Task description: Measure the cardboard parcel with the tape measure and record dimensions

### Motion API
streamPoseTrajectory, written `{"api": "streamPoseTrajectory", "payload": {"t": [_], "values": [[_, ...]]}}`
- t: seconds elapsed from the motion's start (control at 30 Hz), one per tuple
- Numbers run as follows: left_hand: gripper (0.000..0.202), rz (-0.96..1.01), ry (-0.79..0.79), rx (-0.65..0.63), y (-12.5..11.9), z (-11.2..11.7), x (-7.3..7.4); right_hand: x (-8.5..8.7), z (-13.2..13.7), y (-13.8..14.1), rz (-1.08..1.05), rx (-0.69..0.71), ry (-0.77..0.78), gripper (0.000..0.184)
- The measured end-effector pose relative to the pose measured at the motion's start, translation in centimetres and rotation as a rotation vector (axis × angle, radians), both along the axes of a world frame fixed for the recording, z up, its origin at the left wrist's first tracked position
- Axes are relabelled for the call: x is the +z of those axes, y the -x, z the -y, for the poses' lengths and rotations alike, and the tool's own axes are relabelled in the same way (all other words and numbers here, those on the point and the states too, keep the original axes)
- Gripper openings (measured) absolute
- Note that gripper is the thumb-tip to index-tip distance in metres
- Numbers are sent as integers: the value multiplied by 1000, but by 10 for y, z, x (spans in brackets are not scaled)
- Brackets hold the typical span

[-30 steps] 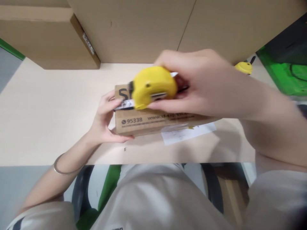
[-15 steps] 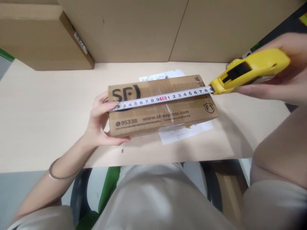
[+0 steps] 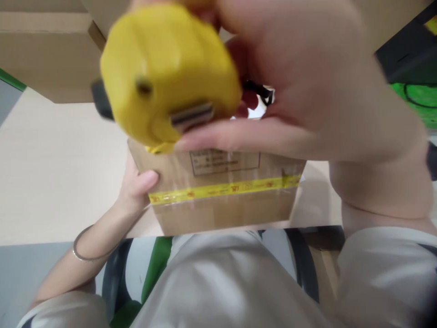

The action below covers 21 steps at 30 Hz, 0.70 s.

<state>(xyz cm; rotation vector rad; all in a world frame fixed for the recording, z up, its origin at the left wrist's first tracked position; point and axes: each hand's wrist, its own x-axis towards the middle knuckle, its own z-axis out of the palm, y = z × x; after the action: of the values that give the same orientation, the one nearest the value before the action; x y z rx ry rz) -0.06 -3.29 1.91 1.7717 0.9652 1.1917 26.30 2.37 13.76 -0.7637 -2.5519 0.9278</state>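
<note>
My right hand (image 3: 297, 86) is closed around a yellow tape measure (image 3: 170, 68), held up close to the camera. No drawn-out blade shows, and a dark strap hangs by my palm. Below it is a cardboard box (image 3: 225, 212), its upper part hidden by the tape measure and my hand. A strip of yellow printed tape (image 3: 211, 190) runs across the face turned toward me, under a printed frame. At the box's left edge my left hand (image 3: 134, 191) grips it, thumb on the near face and the other fingers out of sight.
The box is over a pale wooden table (image 3: 61, 177), near its front edge. A larger carton (image 3: 54, 64) stands at the back left. At the right are a dark object (image 3: 409, 54) and a green surface (image 3: 418, 98).
The box has turned from its SF-printed face to the yellow-taped one. My right hand has brought the tape measure left and up, off the box's face; the blade no longer shows.
</note>
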Motion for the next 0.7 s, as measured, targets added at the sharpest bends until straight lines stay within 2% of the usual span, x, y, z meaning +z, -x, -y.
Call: {"api": "streamPoseTrajectory", "payload": {"t": [0.07, 0.13, 0.2, 0.3, 0.37, 0.43, 0.5, 0.57, 0.63, 0.7], "values": [[63, 205, 165, -1, -10, 3, 7, -4, -1, 0, 5, 36, -25, 39], [43, 299, 284, 1, -14, -2, 9, -10, -3, 2, 17, 68, -62, 39], [37, 296, 327, -8, -14, -9, 7, -17, -4, 4, 35, 91, -111, 39], [49, 326, 443, 18, -13, -16, 6, -28, -5, 2, 53, 91, -207, 41], [53, 417, 561, 100, -14, -16, 8, -33, -5, -10, -22, -3, -277, 48], [53, 486, 632, 188, -16, -14, 11, -36, -6, -29, -69, -254, -317, 52], [51, 492, 646, 231, -17, -14, 13, -40, -4, -53, 148, -549, -267, 51], [51, 468, 651, 239, -18, -16, 14, -50, 0, -74, 544, -712, -119, 54], [52, 451, 663, 236, -17, -19, 14, -65, 9, -88, 837, -690, 60, 57], [55, 451, 694, 240, -16, -21, 15, -82, 20, -93, 926, -636, 154, 56]]}}
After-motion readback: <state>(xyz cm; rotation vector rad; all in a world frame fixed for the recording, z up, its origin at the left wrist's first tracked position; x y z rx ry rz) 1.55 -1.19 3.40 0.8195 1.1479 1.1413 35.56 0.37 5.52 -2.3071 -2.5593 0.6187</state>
